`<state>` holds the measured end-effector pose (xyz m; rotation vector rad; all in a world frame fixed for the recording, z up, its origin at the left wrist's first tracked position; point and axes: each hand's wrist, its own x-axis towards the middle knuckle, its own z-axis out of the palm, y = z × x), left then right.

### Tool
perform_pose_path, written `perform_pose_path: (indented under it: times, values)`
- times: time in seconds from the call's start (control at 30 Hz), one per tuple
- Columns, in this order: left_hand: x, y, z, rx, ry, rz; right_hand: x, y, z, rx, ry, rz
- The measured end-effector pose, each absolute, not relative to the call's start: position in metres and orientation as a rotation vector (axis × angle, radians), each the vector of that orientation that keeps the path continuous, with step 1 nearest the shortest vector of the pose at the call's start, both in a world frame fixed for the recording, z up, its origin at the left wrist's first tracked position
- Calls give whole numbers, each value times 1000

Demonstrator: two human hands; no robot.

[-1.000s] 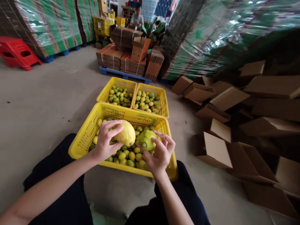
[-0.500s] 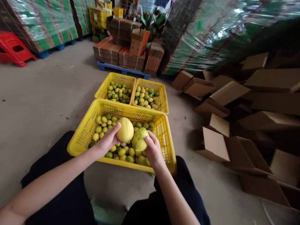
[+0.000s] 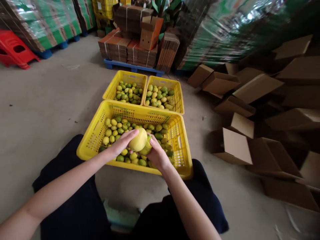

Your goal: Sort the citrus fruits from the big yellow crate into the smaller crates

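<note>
My left hand [image 3: 124,142] is closed around a large pale yellow lemon [image 3: 138,140], its thumb along the top. In my right hand [image 3: 157,153] is a greener lemon [image 3: 146,148], partly hidden behind the yellow one and by my fingers. The two fruits appear to touch, though the fingers hide part of where they meet. Both hands are above a large yellow plastic crate [image 3: 130,107] between my knees. Many yellow and green lemons [image 3: 116,128] lie in it.
Behind it stand two more yellow crates, the left one [image 3: 113,81] and the right one [image 3: 178,96], both holding lemons. Open cardboard boxes [image 3: 236,143] are heaped at right. Flattened cartons [image 3: 116,46] sit on a blue pallet [image 3: 133,66]. A red stool [image 3: 21,50] stands far left.
My right hand has brought the greener lemon inward and behind the yellow one. The whole view has tilted down slightly, so the crates sit a little higher in it.
</note>
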<state>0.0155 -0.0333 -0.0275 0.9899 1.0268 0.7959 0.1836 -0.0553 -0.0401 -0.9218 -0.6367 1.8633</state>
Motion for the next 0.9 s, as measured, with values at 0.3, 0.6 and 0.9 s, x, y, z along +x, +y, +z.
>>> perform_pose_path:
  times: [0.3,0.6,0.9]
  values:
    - [16,-45,-28,1557,1009,863,176,-55,-70,-856,-814,2033]
    - [1,-16,-32,1490,842,760,194,-54,-33,-600,-956,1832]
    - [16,-25,-36,1689,882,959,192,-56,-31,-777,-952,1633]
